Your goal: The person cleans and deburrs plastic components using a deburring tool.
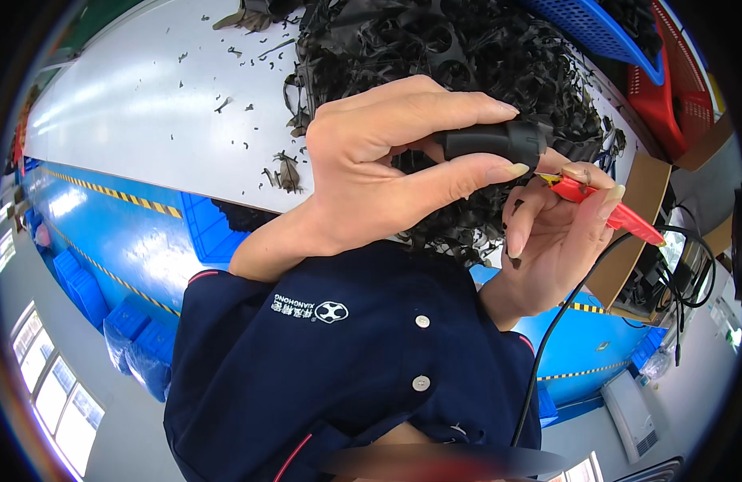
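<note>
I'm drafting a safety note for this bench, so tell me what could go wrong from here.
The tip of the red-handled tool in the right hand sits close to the thumb of the left hand; a slip might nick it. That tip could also scratch the black cylindrical part. If dropped, the part might be hard to spot among the black scraps.

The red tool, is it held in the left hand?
No, the right hand holds the red tool, while the left hand holds the black cylindrical part.
</note>
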The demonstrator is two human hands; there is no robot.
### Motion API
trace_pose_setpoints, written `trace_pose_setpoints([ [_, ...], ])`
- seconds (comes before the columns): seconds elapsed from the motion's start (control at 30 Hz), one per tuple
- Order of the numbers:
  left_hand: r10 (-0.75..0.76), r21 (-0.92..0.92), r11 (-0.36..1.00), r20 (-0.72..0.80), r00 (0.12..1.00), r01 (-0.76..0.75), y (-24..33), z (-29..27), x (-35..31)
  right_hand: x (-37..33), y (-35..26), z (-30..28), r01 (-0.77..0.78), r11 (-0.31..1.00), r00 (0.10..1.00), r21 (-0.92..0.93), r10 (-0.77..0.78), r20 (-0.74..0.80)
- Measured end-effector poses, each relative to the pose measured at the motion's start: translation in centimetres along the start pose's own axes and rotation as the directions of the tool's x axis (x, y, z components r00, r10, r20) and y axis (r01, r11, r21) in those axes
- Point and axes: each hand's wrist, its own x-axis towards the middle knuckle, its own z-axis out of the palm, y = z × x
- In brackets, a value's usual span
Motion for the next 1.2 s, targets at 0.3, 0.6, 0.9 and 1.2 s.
trace_pose_setpoints([
  [0.3, 0.218, 0.148, 0.965, 0.001, 0.976, -0.215, -0.6, -0.1, 0.3, 0.1, 0.2, -0.1, -0.012, 1.0, 1.0, 0.008, 0.012, -0.02],
  [0.6, 0.237, 0.18, 0.955, 0.016, 0.971, -0.236, -0.4, 0.1, 0.3, -0.1, 0.2, -0.2, -0.027, 1.0, 0.996, 0.015, 0.029, -0.081],
  [0.9, 0.345, 0.351, 0.876, 0.027, 0.938, -0.332, -0.8, 0.5, -0.4, 0.2, 2.3, -0.1, 0.311, 0.492, 0.905, -0.813, -0.414, 0.095],
  [1.2, 0.311, 0.272, 0.914, 0.007, 0.95, -0.301, -1.2, 0.4, 0.3, 0.8, 0.4, -1.2, -0.059, 0.997, 0.998, 0.051, 0.059, -0.002],
])
